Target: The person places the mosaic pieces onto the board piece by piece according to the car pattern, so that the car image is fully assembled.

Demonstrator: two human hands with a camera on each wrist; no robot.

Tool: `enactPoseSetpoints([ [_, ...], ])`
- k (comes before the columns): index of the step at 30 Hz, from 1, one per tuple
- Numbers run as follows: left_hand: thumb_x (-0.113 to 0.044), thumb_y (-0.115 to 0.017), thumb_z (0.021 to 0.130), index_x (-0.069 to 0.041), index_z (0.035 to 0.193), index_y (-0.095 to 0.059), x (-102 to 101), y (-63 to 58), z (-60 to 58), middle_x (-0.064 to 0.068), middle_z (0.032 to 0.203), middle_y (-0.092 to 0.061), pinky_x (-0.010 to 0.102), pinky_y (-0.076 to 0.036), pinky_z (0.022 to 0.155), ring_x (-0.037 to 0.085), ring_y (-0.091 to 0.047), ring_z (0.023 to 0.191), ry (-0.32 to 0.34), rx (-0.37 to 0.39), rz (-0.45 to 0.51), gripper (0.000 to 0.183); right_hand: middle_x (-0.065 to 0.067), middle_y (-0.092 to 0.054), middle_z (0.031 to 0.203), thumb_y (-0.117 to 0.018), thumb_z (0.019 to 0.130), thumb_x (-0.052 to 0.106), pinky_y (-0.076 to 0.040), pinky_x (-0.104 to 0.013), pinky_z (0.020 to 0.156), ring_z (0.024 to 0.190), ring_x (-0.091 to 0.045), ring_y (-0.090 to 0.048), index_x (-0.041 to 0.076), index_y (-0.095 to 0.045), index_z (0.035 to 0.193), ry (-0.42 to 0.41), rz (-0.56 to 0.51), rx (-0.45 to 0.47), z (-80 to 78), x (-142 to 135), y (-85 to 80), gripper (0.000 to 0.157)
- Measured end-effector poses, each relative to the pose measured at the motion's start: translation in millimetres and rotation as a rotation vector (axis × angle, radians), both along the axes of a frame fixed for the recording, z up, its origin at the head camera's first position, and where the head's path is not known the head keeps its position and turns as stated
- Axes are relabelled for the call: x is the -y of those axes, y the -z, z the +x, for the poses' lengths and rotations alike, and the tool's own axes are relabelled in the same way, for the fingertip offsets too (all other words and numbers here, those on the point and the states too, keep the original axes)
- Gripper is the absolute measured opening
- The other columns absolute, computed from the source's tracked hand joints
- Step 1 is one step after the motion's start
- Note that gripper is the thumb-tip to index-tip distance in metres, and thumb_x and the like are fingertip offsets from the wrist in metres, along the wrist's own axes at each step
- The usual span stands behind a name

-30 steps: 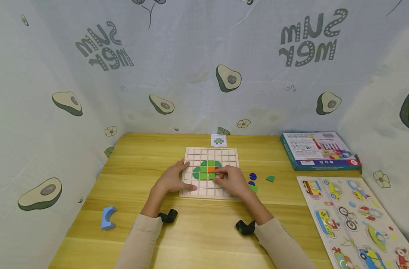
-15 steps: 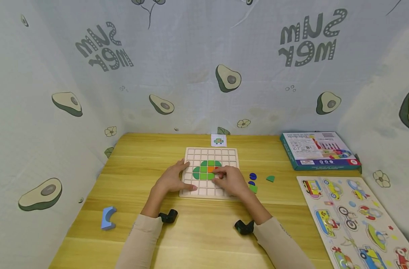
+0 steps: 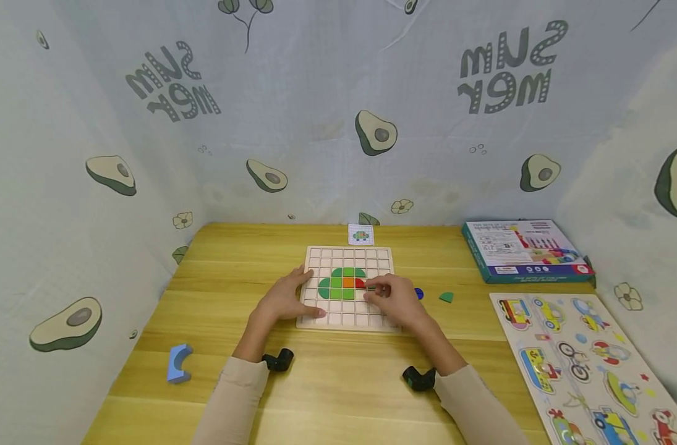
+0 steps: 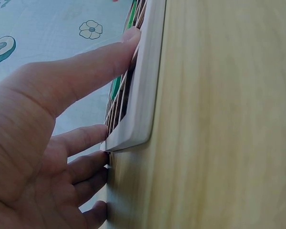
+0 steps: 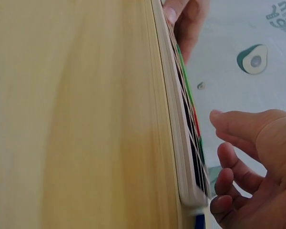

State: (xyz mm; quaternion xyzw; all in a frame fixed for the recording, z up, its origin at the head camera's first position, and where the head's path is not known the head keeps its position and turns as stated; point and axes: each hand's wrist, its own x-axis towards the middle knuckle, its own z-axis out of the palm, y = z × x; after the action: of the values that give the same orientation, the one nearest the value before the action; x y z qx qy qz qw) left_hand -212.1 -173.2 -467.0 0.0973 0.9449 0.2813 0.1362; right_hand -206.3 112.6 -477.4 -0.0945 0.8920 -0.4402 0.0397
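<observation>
A wooden grid board (image 3: 321, 253) lies on the table with a car-like pattern of green, orange and red tiles. My left hand (image 3: 285, 295) rests at its left side, thumb (image 4: 128, 40) on the front part of the grid and fingers spread along the left edge. Over the right end of the pattern is my right hand (image 3: 395, 300), its fingertips just beside a red tile (image 3: 360, 283). A dark green tile (image 5: 201, 147) shows beyond the red in the right wrist view. The right thumb and fingers are loosely bent, with nothing visible between them.
A small pattern card (image 3: 361, 234) stands behind the board. Right of it lie a blue piece (image 3: 419, 293) and a green quarter-round (image 3: 446, 297). A boxed game (image 3: 527, 250) and a vehicle puzzle board (image 3: 574, 346) occupy the right; a blue arch block (image 3: 178, 363) lies front left.
My right hand has shifted right, uncovering more of the red tile and now hiding the light green square and a blue piece on the table. The left hand stays on the board.
</observation>
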Motion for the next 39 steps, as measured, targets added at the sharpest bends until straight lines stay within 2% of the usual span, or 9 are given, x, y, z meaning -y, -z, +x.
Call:
enactPoseSetpoints([
  [5,-0.052,-0.089,0.073,-0.016,0.161,-0.039,0,2.5,-1.0,0.009,0.172,-0.024,0.060,-0.031,0.124,0.036,-0.026,0.157,0.007,0.000,0.007,0.107,-0.004,-0.061,0.087,-0.079,0.092,0.021,-0.037,-0.025,0.061,0.074,-0.019,-0.048,0.011,-0.079,0.114,0.037,0.022,0.006,1.8,-17,-3.9,0.024],
  [13,-0.054,-0.090,0.072,-0.016,0.161,-0.038,2,6.0,-2.8,0.009,0.172,-0.024,0.060,-0.031,0.123,0.036,-0.026,0.157,0.007,-0.008,0.009,0.109,-0.007,-0.060,0.087,-0.077,0.094,0.018,-0.039,-0.025,0.060,0.075,-0.020,-0.049,0.005,-0.077,0.117,0.046,0.039,-0.034,-3.4,-45,-5.1,0.026],
  [19,-0.054,-0.089,0.073,-0.017,0.161,-0.038,2,3.8,-2.2,0.009,0.172,-0.024,0.060,-0.030,0.124,0.037,-0.025,0.157,0.003,0.003,0.004,0.108,-0.007,-0.060,0.088,-0.076,0.094,0.018,-0.038,-0.026,0.063,0.075,-0.021,-0.048,0.005,-0.076,0.117,0.073,0.067,-0.031,-4.0,-68,-4.3,0.026],
  [24,-0.054,-0.088,0.074,-0.017,0.161,-0.037,1,2.1,-2.3,0.009,0.172,-0.023,0.060,-0.029,0.124,0.037,-0.025,0.158,0.010,0.006,-0.003,0.108,-0.007,-0.061,0.087,-0.078,0.093,0.021,-0.038,-0.025,0.063,0.076,-0.021,-0.049,0.006,-0.077,0.112,0.083,0.102,-0.013,0.6,-81,-7.9,0.024],
  [28,-0.053,-0.089,0.073,-0.017,0.161,-0.038,1,1.9,-2.1,0.010,0.172,-0.024,0.060,-0.030,0.124,0.037,-0.025,0.157,0.009,0.002,0.002,0.108,-0.005,-0.062,0.086,-0.079,0.093,0.024,-0.040,-0.024,0.064,0.078,-0.019,-0.050,0.008,-0.078,0.105,0.073,0.138,-0.004,4.9,-88,-12.0,0.020],
  [33,-0.053,-0.089,0.073,-0.016,0.161,-0.038,1,2.2,-1.9,0.010,0.172,-0.024,0.061,-0.030,0.123,0.038,-0.026,0.157,0.008,0.004,0.007,0.108,-0.003,-0.064,0.080,-0.081,0.090,0.022,-0.042,-0.024,0.062,0.072,-0.017,-0.052,0.006,-0.078,0.096,0.029,0.154,-0.011,9.4,-98,-13.5,0.017],
  [39,-0.053,-0.089,0.074,-0.018,0.162,-0.037,2,3.0,-2.0,0.009,0.172,-0.023,0.061,-0.030,0.123,0.038,-0.025,0.157,0.007,0.007,0.003,0.108,-0.002,-0.062,0.082,-0.087,0.084,0.034,-0.042,-0.025,0.063,0.074,-0.017,-0.051,0.010,-0.076,0.095,-0.001,0.202,0.048,17.0,-105,-12.6,0.028],
])
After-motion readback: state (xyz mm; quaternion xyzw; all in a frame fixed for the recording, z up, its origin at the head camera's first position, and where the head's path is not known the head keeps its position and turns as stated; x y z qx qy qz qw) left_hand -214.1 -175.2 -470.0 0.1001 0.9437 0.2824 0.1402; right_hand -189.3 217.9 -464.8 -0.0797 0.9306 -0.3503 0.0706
